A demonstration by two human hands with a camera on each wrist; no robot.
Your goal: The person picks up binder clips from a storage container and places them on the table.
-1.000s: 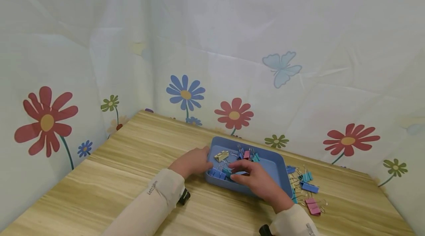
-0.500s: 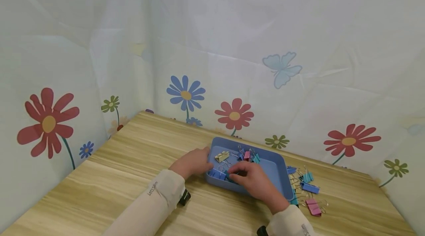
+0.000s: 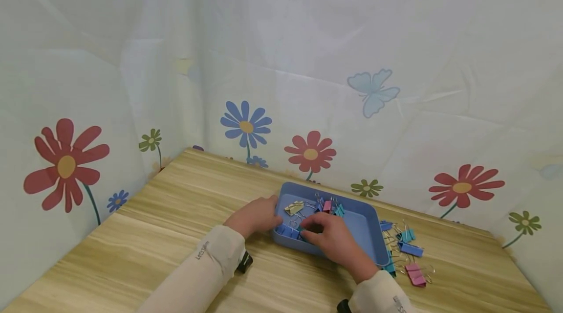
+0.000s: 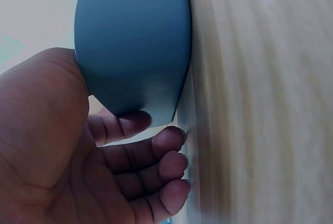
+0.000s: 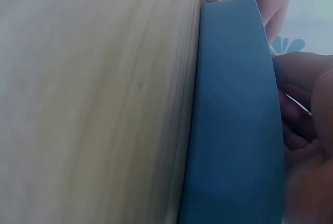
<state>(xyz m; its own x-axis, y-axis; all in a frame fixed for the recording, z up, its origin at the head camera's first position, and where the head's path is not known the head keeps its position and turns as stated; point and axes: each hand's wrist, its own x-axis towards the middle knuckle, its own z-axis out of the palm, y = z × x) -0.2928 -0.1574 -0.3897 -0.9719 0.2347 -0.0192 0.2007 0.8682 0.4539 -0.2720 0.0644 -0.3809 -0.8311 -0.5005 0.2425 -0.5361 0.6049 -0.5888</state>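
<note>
A shallow blue tray [image 3: 356, 225] lies on the table, its outer walls filling much of both wrist views. At its left end my left hand [image 3: 255, 215] grips the wall, thumb over the rim and a finger [image 4: 132, 124] against the outside. My right hand [image 3: 334, 239] reaches over the front wall and pinches a teal binder clip [image 3: 300, 229], mostly hidden by the fingertips. Right beside that clip, blue binder clips [image 3: 288, 231] stand in the front left corner. Also inside are a yellow binder clip [image 3: 294, 207] and a pink binder clip [image 3: 327, 206] between blue and teal ones.
Just right of the tray lie several loose binder clips, among them a pink clip [image 3: 415, 274], a blue clip [image 3: 411, 248] and a teal clip [image 3: 405, 234]. Behind the wooden table [image 3: 184, 195] hangs a white flowered curtain [image 3: 281, 83].
My right hand has moved slightly left and closed its thumb and fingers on the teal clip beside the blue ones. My left hand and the tray have stayed in place.
</note>
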